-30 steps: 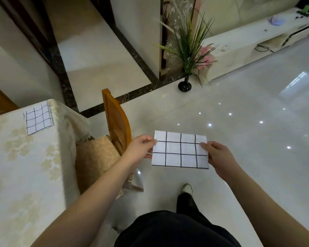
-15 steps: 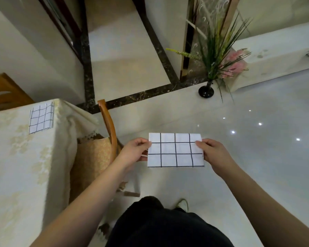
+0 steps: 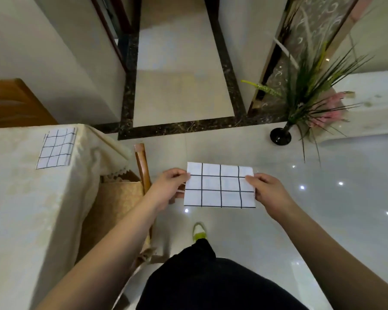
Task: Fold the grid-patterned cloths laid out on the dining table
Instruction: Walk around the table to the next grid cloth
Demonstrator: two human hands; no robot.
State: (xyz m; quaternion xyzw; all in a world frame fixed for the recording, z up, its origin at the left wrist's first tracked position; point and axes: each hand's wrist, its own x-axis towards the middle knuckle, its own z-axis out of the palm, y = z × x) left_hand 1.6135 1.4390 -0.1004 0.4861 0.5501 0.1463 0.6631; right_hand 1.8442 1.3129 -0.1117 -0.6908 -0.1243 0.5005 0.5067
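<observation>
I see the dining table (image 3: 20,209) filling the left of the frame under a cream tablecloth, with a wooden chair (image 3: 141,166) tucked beside it. A potted plant (image 3: 305,92) stands at upper right on the glossy floor. At centre, I have a folded grid cloth (image 3: 220,185) held in the air above the floor. My left hand (image 3: 167,186) pinches its left edge and my right hand (image 3: 270,193) pinches its right edge. A second folded cloth (image 3: 56,147) lies flat near the table's far corner, upper left.
</observation>
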